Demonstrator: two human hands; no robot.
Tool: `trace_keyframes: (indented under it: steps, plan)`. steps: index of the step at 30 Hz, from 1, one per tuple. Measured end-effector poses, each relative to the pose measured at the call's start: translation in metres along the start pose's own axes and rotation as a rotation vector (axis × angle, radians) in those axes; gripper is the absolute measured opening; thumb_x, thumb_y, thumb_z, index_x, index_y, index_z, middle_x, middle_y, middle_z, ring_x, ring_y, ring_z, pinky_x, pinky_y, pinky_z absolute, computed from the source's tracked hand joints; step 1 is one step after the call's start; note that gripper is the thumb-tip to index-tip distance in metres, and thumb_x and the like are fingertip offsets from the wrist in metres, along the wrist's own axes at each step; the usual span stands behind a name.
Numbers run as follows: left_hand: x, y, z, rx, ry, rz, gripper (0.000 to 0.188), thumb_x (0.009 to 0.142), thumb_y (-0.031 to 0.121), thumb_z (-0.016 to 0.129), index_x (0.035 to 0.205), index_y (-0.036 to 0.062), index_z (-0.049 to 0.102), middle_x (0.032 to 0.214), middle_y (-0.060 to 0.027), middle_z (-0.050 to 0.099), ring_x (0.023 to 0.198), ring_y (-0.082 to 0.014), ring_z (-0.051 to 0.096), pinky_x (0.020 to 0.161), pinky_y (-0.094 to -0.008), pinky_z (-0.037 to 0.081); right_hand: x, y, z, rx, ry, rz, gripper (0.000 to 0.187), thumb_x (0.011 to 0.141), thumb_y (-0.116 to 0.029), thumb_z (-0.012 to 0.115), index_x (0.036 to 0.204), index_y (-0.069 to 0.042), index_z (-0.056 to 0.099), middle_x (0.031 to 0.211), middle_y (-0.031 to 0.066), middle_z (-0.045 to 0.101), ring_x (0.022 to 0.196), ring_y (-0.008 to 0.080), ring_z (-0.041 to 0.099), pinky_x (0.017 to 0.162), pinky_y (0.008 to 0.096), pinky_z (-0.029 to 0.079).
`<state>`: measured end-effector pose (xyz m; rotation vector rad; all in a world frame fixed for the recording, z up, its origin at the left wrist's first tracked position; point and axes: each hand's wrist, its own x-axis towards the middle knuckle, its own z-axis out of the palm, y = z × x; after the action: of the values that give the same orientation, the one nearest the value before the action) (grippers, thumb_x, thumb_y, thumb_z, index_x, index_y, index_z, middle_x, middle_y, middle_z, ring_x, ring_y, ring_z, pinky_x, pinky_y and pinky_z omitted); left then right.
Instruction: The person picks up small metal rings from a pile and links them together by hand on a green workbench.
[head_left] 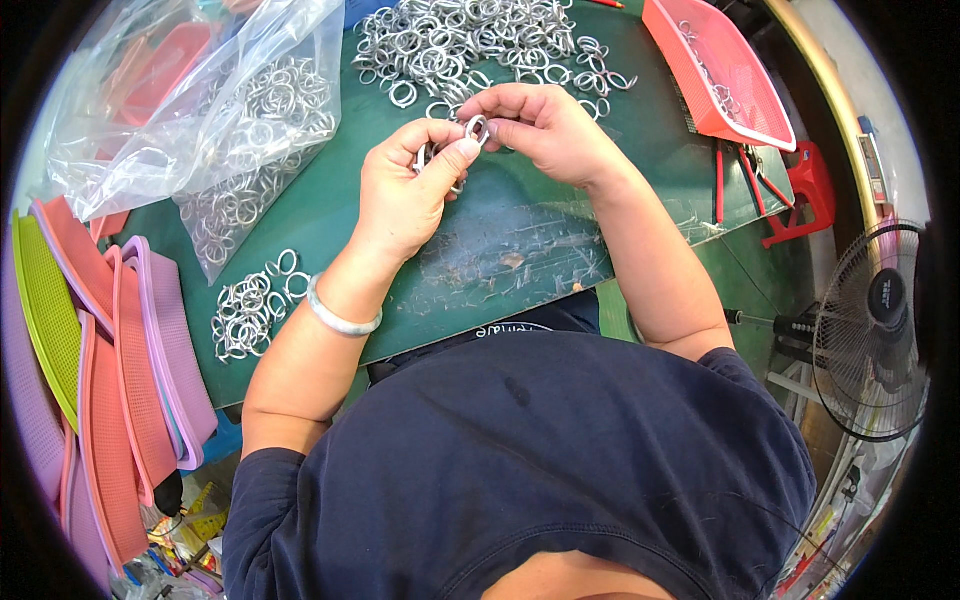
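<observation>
Over the green tabletop my two hands meet around a metal ring. My left hand pinches the ring between thumb and index finger, and more rings show tucked in its curled fingers. From the other side the fingertips of my right hand close on the same ring. Just beyond the hands spreads a large heap of silver metal rings. A smaller pile of rings lies by my left forearm, which wears a pale bangle.
A clear plastic bag full of rings lies at the left. Stacked colored plastic baskets stand at the table's left side. At the right are a pink basket with a few rings, red-handled pliers, a red stool and a fan.
</observation>
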<state>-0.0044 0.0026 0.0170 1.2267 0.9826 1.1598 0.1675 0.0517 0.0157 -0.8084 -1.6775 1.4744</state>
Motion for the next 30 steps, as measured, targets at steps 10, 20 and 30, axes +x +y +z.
trace_keyframes:
  steps: [10, 20, 30]
  plan:
    - [0.004, -0.001, -0.003, -0.234, 0.014, -0.121, 0.019, 0.088, 0.018, 0.051, 0.101, 0.0047, 0.056, 0.079, -0.0043, 0.061, 0.061, -0.0082, 0.054, 0.049, -0.0187, 0.042, 0.000, -0.003, 0.001, -0.028, 0.183, -0.164, 0.012, 0.075, 0.000, 0.060, 0.087, -0.003, 0.063, 0.079, 0.0013, 0.062, 0.073, 0.0065, 0.056, 0.064, 0.0209, 0.045]
    - [0.010, -0.005, -0.013, -0.545, -0.125, -0.180, 0.032, 0.089, 0.022, 0.048, 0.114, 0.0016, 0.049, 0.100, -0.0097, 0.058, 0.067, -0.0095, 0.055, 0.050, -0.0188, 0.043, 0.003, -0.005, 0.006, -0.499, 0.254, -0.587, 0.020, 0.070, 0.002, 0.058, 0.088, -0.007, 0.062, 0.082, 0.0079, 0.060, 0.076, 0.0220, 0.059, 0.066, 0.0274, 0.047]
    - [0.009, -0.002, -0.013, -0.348, -0.106, -0.078, 0.035, 0.088, 0.016, 0.049, 0.120, 0.0039, 0.046, 0.102, -0.0082, 0.058, 0.072, -0.0099, 0.055, 0.055, -0.0192, 0.046, -0.003, 0.009, -0.006, -1.210, 0.159, -0.090, 0.026, 0.068, -0.017, 0.065, 0.092, -0.011, 0.063, 0.091, 0.0048, 0.058, 0.094, 0.0252, 0.051, 0.084, 0.0402, 0.036]
